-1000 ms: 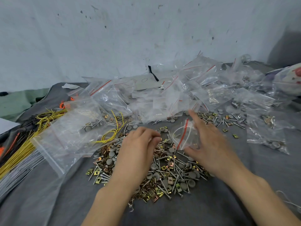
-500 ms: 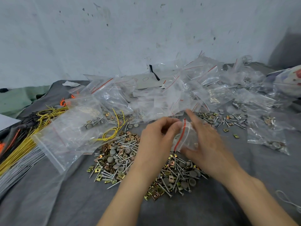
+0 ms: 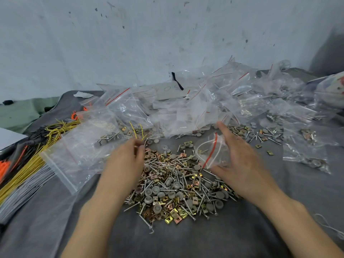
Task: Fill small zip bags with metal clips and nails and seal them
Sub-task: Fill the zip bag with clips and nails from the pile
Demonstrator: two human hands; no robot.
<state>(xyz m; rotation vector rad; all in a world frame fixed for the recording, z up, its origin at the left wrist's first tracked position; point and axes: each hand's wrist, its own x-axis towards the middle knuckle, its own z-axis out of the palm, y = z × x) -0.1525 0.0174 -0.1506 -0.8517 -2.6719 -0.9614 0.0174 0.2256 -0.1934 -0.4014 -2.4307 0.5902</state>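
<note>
Fingers of the right hand (image 3: 242,164) grasp a small zip bag (image 3: 212,151): the thumb lies under its lower edge, while the index finger extends upward along its far side. The bag is clear, with a red seal stripe running diagonally, and a white looped cord shows inside it. It is positioned over the upper right edge of the pile of metal clips and nails (image 3: 176,185), which also contains grey round caps.

Fingers of the left hand (image 3: 126,162) are bunched at the tips over the upper left edge of the pile. A brass-coloured glint shows between the fingertips, but blur prevents telling whether a clip is held.

The pile rests on a grey cloth (image 3: 186,239). A large clear zip bag (image 3: 81,148) lies just left of the left hand. A heap of clear bags (image 3: 186,108) lies behind the pile, against the wall (image 3: 167,34). Yellow wires (image 3: 35,161) and grey wires (image 3: 24,194) lie at far left.
</note>
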